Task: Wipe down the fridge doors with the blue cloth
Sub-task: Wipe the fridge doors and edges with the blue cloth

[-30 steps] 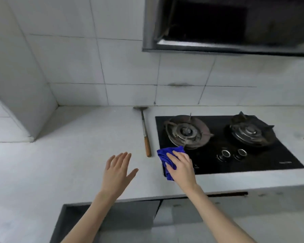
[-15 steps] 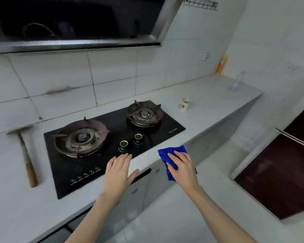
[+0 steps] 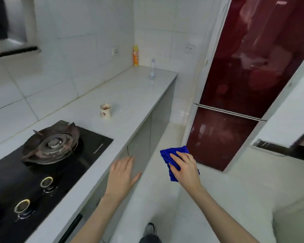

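Observation:
A tall dark red fridge stands at the right, with an upper door [image 3: 256, 58] and a lower door [image 3: 219, 137] split by a silver strip. My right hand [image 3: 186, 168] grips a folded blue cloth [image 3: 170, 157] in the air over the floor, just short of the lower door's bottom corner and apart from it. My left hand [image 3: 122, 174] hovers flat, fingers spread and holding nothing, over the counter's front edge [image 3: 123, 146].
A black gas hob [image 3: 47, 155] sits in the white counter at the left. A small cup [image 3: 105, 111], a clear bottle [image 3: 152, 69] and an orange spray can [image 3: 135, 56] stand further along it. White floor lies between the counter and the fridge. A white ledge [image 3: 288, 109] juts in at the right.
The view has swung right from the hob to the fridge. The blue cloth came off the counter in my right hand and now hangs near the lower door. My left hand stayed spread.

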